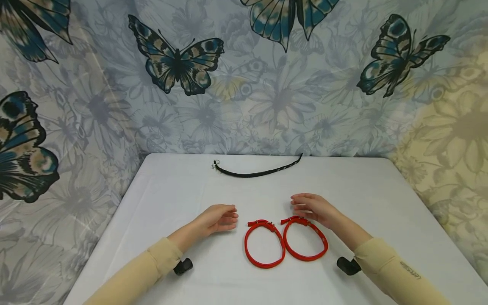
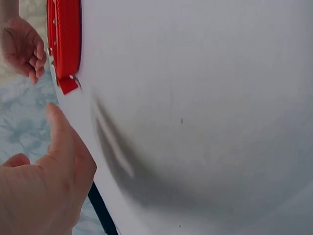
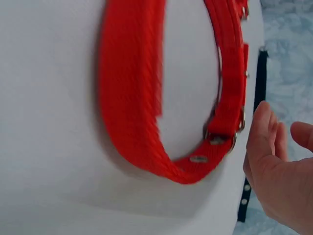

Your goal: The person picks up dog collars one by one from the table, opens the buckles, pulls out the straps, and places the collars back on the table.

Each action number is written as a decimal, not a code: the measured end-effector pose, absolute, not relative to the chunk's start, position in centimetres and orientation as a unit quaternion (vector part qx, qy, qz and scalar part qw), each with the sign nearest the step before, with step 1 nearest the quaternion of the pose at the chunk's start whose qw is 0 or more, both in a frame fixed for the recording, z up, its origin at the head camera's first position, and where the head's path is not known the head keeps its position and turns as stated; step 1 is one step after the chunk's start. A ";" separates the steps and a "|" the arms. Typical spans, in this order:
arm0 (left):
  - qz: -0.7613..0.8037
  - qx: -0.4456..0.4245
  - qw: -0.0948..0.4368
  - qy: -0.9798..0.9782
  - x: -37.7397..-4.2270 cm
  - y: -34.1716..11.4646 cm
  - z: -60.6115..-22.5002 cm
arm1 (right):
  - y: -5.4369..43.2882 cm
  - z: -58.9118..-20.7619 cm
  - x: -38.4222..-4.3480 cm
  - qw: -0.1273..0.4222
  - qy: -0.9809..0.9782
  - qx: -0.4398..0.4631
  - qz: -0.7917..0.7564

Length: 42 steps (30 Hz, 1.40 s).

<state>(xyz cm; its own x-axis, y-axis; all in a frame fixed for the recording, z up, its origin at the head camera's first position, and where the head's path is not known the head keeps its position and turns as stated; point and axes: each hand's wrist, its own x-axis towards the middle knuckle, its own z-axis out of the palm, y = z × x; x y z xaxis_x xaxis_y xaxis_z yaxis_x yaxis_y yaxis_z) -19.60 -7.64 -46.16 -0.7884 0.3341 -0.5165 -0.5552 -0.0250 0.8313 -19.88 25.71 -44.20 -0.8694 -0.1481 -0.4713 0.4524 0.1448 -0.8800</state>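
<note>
**Between the two hands: a pair of red loops, the right one nearer its hand**

On the white table (image 1: 160, 199), two buckled red collars are lying side by side as closed loops, touching at their inner edges. The left red collar (image 1: 264, 244) is sitting just to the right of the left hand (image 1: 217, 219); the right red collar (image 1: 305, 238) is lying with its buckle end right beside the right hand (image 1: 314, 209), so the right hand is the nearer of the two. Both hands are resting relaxed, fingers loosely extended and pointing inward, gripping nothing.

Farther back, well apart from both hands, a black collar (image 1: 257, 170) is lying unbuckled, its long axis running left to right across the table.

The head view is giving the whole layout. The right wrist view is showing what it cannot: the right loop's metal eyelets and buckle (image 3: 230, 139) close up, with the fingertips (image 3: 261, 127) near but not touching. The left wrist view is catching only a red strap end (image 2: 66, 81) beyond the thumb.
</note>
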 end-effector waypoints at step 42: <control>0.641 0.043 0.355 0.679 -13.6 -7.1 -46.1 | 22.4 -43.1 -6.5 0.339 0.610 0.039 -0.716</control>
<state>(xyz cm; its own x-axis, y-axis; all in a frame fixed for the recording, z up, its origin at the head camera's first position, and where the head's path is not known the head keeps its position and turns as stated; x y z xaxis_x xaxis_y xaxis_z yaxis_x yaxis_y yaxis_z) -13.57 -7.08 -46.10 -0.7447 0.5132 -0.4267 -0.3964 0.1742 0.9014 -6.53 22.43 -43.12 -0.7673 -0.4369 -0.4694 0.5329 -0.0271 -0.8458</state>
